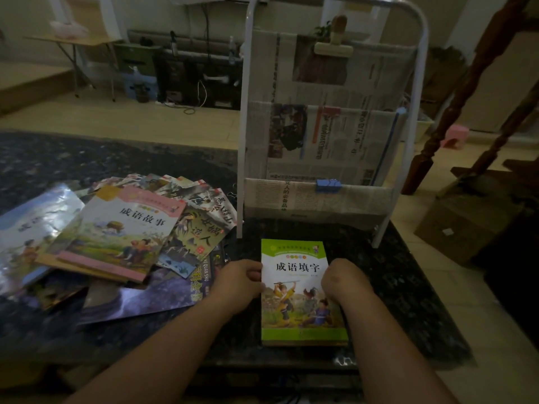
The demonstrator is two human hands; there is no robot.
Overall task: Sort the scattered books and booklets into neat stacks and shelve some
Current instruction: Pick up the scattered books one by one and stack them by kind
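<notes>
Dark speckled stone makes up the table (58, 158), and its left side is a jumble. A large blue-covered book (32, 228) lies at the far left, overlapped by a pink-bordered book (122, 231) set at a slant. Thin illustrated booklets (201, 225) fan out behind and beside that one, and a big purple book (151, 298) pokes out flat from under the heap.

Just right of the pile, the left hand (239, 284) grips the left edge of a green book (297, 290), thumb on the cover. This book lies flat and square on the table near the front edge, apart from the heap. The right hand (341, 281) curls over its right edge, so both hands hold it between them.

Behind the green book stands a white-framed rack (420, 83), its tiers lined with newspaper (335, 135), with a blue clip (328, 184) on the lowest rail. Further right, off the table, a cardboard box (463, 225) sits on the floor.
</notes>
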